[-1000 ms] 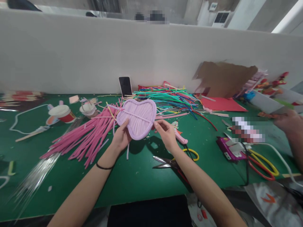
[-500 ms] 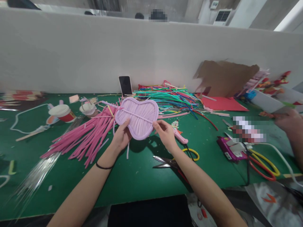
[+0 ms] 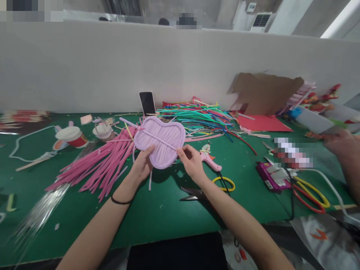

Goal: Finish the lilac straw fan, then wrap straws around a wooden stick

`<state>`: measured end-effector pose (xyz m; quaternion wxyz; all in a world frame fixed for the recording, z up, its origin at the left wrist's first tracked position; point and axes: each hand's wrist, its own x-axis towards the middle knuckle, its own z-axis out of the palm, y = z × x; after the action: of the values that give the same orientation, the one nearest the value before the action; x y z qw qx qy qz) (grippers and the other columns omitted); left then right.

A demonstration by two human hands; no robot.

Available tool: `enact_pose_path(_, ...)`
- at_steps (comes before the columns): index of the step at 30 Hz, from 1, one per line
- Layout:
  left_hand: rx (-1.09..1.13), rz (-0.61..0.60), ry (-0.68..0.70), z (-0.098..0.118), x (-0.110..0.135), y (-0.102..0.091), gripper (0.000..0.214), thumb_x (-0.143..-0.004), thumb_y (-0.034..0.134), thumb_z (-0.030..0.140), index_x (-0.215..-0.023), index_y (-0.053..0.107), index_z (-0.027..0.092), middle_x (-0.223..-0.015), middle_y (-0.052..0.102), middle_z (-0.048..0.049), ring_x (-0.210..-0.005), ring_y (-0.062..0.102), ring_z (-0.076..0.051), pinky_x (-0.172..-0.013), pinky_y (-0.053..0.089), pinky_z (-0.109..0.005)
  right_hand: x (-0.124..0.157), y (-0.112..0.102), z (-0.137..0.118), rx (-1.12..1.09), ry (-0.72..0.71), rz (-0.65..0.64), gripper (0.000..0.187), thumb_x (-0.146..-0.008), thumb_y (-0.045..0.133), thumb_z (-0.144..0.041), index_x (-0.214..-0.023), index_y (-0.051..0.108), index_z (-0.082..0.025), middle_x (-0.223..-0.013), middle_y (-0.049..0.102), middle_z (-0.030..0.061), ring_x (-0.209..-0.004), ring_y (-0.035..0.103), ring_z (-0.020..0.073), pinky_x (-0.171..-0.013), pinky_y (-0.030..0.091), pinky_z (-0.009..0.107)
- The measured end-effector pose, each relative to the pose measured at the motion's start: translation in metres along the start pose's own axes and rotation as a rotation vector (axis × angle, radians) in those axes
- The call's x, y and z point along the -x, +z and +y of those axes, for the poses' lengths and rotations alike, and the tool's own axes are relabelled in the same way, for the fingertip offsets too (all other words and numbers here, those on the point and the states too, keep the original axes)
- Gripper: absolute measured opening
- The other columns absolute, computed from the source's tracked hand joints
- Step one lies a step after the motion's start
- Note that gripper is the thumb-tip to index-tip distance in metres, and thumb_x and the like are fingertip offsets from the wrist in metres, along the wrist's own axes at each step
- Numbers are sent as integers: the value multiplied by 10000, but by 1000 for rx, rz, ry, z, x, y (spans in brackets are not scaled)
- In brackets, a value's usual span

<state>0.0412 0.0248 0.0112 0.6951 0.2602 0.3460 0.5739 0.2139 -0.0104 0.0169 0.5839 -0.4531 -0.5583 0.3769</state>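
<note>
A lilac heart-shaped piece [image 3: 159, 140], made of pipe cleaners laid side by side, is held up over the green table [image 3: 157, 210]. My left hand [image 3: 144, 164] grips its lower edge, thumb on the front. My right hand [image 3: 191, 161] pinches its right lower edge, where a single lilac stem crosses the piece diagonally. A pile of pink pipe cleaners [image 3: 104, 161] lies just left of my left hand.
Mixed coloured pipe cleaners [image 3: 202, 116] lie behind, beside a propped phone [image 3: 147, 104]. A pink glue gun [image 3: 209, 159] and yellow-handled scissors [image 3: 208, 189] lie by my right wrist. A paper cup [image 3: 71, 135] stands left. Another person's hand [image 3: 341, 144] works at right, near a purple tool [image 3: 271, 176].
The lilac piece has shifted slightly left and down with both hands. My right fingers have closed in nearer the piece's lower edge.
</note>
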Motion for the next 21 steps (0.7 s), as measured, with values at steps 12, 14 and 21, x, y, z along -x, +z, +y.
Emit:
enact_pose_path(12, -7, -7, -70, -5, 5, 2, 362, -769, 695, 112, -1131, 669, 116, -1106, 730, -130, -1056, 681, -285, -982, 544, -404, 3, 3, 5, 74, 22, -29, 321, -875, 566, -488, -734, 559, -199, -633, 560, -18, -577, 516, 127, -553, 409, 248)
enact_pose_path(14, -9, 0, -43, -5, 5, 2, 394, -757, 716, 116, -1148, 663, 122, -1079, 739, -122, -1052, 683, -279, -977, 547, -395, 1, 2, 7, 48, 52, -46, 338, -864, 571, -519, -762, 591, -198, -650, 586, -7, -592, 537, 138, -554, 421, 252)
enact_pose_path(21, -62, -2, 11, -9, 6, 3, 475, -693, 787, 136, -1152, 667, 147, -1093, 736, -100, -1039, 687, -271, -971, 547, -401, -3, 1, 16, 73, 71, -99, 375, -866, 547, -546, -734, 570, -196, -654, 550, -10, -598, 491, 135, -553, 396, 251)
